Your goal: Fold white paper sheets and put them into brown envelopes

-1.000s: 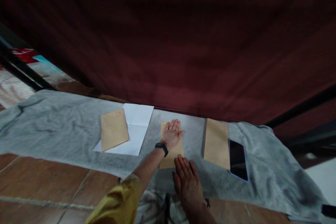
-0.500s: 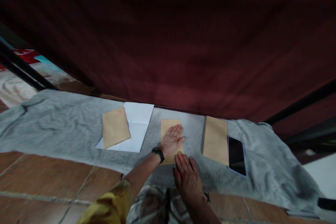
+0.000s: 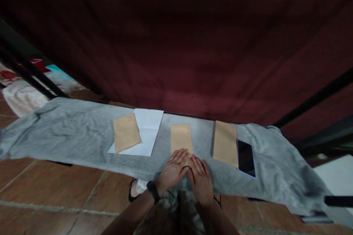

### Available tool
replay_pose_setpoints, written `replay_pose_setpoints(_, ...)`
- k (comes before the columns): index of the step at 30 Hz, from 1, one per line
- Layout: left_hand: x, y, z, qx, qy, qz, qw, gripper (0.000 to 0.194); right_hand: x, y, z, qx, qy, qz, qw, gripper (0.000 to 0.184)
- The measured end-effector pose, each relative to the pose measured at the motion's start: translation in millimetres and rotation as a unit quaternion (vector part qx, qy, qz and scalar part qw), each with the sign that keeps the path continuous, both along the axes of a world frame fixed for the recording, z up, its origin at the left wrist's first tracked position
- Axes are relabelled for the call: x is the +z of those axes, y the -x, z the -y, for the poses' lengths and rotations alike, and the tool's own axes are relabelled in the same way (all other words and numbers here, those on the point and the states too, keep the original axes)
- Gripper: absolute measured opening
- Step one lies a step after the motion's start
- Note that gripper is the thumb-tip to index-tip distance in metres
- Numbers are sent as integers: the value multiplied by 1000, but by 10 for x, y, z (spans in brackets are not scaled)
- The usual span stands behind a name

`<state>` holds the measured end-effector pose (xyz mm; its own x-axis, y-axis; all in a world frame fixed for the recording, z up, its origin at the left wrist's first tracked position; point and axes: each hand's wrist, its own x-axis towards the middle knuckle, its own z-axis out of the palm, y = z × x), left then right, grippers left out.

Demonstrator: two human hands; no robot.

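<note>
A tan paper envelope [image 3: 181, 136] with faint red print lies flat on the grey cloth in front of me. My left hand [image 3: 173, 169], with a dark band at the wrist, rests stretched out on its near left part. Beside it my right hand [image 3: 200, 180] lies flat, fingertips on the envelope's near right side. The two hands almost meet at the thumbs and cover the envelope's near end. To the right lie more tan envelopes [image 3: 225, 143], seemingly a stack. On the left another tan envelope [image 3: 127, 133] lies on creased white paper [image 3: 149, 128].
A dark phone [image 3: 246, 158] touches the right-hand envelopes. Wrinkled grey cloth [image 3: 82, 132] covers the long, low surface. A dark red curtain [image 3: 176, 62] hangs behind it, between black bars. Brown floor tiles [image 3: 55, 187] show in front.
My left hand has slid back toward me from the envelope's middle to its near end, uncovering the red print. My right hand stays near that end, slightly further onto it. The view has shifted slightly.
</note>
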<state>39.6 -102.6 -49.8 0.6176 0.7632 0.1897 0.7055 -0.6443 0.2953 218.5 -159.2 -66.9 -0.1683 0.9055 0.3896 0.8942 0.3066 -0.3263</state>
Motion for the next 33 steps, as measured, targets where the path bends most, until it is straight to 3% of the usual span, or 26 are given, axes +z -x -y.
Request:
replay_pose_setpoints(5,53,177,137,8,-3,-24,1000,48,-78,10,-19,-50,-39,-7,998,48)
replay_pose_setpoints(12,151,245,85,-18,-12,-95,995,62,-70,57,-8,-48,-29,-25,998,46)
replay_pose_setpoints(19,121,225,181,-3,-38,-36,999,46,-91,0,-37,-29,-22,-50,998,46)
replay_pose_setpoints(23,107,190,209,-41,-47,-21,998,52,24,-20,-353,31,9,-70,997,46)
replay_pose_setpoints(27,110,186,199,-47,-35,-20,998,50,159,67,-857,130,54,-14,990,45)
replay_pose_setpoints(33,116,205,181,-70,-27,-28,997,59,147,274,-1570,159,62,71,983,45)
